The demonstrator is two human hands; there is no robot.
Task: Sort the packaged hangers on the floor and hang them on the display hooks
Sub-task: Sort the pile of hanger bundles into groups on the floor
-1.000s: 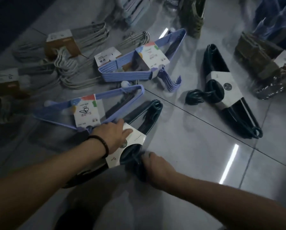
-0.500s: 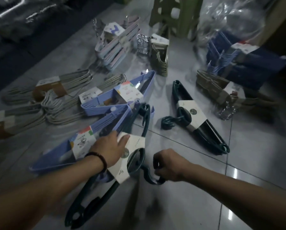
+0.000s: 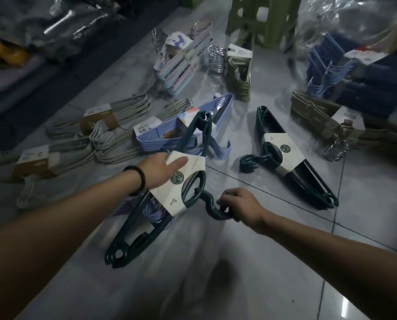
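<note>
Green hanger pack diagonal, hooks pointing right.

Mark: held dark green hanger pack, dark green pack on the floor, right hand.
held dark green hanger pack (image 3: pixel 170 192), head view, white paper sleeve.
dark green pack on the floor (image 3: pixel 289 155), head view, white sleeve.
right hand (image 3: pixel 241 204), head view, back of hand.

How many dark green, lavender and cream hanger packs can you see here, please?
Dark green: 2, the held dark green pack and the dark green pack on the floor
Lavender: 2, the lavender pack behind and the lavender pack underneath
Cream: 3, the far cream pack, middle cream pack and left cream pack
Total: 7
</note>
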